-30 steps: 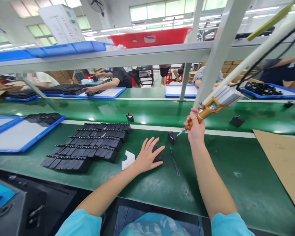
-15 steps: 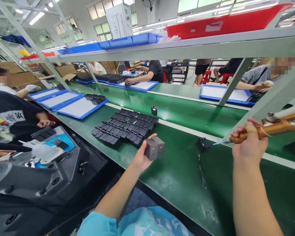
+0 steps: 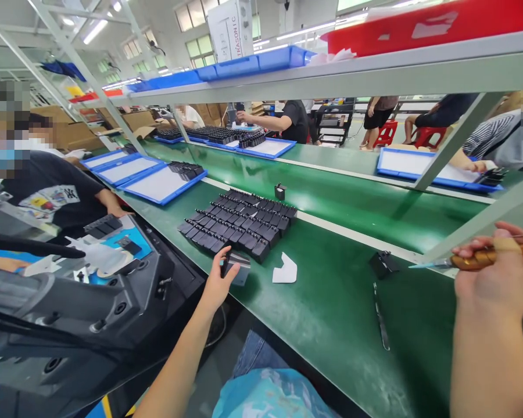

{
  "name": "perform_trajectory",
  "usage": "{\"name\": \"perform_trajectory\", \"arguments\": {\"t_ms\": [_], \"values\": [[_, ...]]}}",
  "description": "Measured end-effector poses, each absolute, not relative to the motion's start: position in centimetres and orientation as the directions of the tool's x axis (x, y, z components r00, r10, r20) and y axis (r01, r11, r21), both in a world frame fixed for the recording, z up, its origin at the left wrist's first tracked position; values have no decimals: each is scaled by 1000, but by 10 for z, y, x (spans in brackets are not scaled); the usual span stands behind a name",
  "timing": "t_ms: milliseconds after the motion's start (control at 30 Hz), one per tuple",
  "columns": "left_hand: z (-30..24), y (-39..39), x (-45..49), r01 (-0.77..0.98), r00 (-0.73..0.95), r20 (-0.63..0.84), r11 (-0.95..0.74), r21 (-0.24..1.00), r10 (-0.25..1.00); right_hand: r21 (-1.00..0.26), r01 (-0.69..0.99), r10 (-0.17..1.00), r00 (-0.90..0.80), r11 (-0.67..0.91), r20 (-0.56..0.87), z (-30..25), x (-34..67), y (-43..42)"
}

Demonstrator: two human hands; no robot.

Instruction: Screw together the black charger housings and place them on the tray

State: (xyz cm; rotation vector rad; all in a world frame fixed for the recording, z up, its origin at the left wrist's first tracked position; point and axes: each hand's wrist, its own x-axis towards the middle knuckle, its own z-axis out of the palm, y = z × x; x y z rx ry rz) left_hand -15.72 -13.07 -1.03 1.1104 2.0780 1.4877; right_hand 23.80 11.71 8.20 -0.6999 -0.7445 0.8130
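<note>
On the left, my left hand (image 3: 220,281) is closed around a small black box (image 3: 240,269), just in front of rows of similar black boxes (image 3: 239,220) on the green bench. My right hand (image 3: 490,267) grips an amber dispensing tool (image 3: 475,261) with a thin pale nozzle pointing left. Near that nozzle's tip sits another black box (image 3: 382,264). Tweezers (image 3: 380,319) lie below it, and a white paper piece (image 3: 285,270) rests to the right of my left hand.
A single black box (image 3: 280,191) stands beyond the rows. Blue trays (image 3: 163,183) line the bench's far left. Overhead, a shelf (image 3: 375,78) carries blue and red bins; its post slants down at right. A dark machine (image 3: 126,302) and a person stand left. Others work across the bench.
My left hand has carried its box left, toward the rows, and turned it. The white paper piece is now visible. The view has shifted, and my right hand still holds the dispensing tool.
</note>
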Motion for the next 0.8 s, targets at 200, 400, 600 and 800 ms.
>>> {"name": "perform_trajectory", "arguments": {"t_ms": [200,400,600,800], "values": [[-19,-104,-161,787,-615,424,484,384,665,-787,-362,823,482,500,301,84,235,115],[-24,-91,-150,820,-551,505,543,181,664,-791,-347,828,458,503,325,85,233,114],[-6,-99,-177,820,-566,465,524,231,680,-782,-354,829,441,512,343,85,232,113],[74,22,-254,888,-419,446,253,385,791,-792,-359,823,486,494,293,85,232,111]]}}
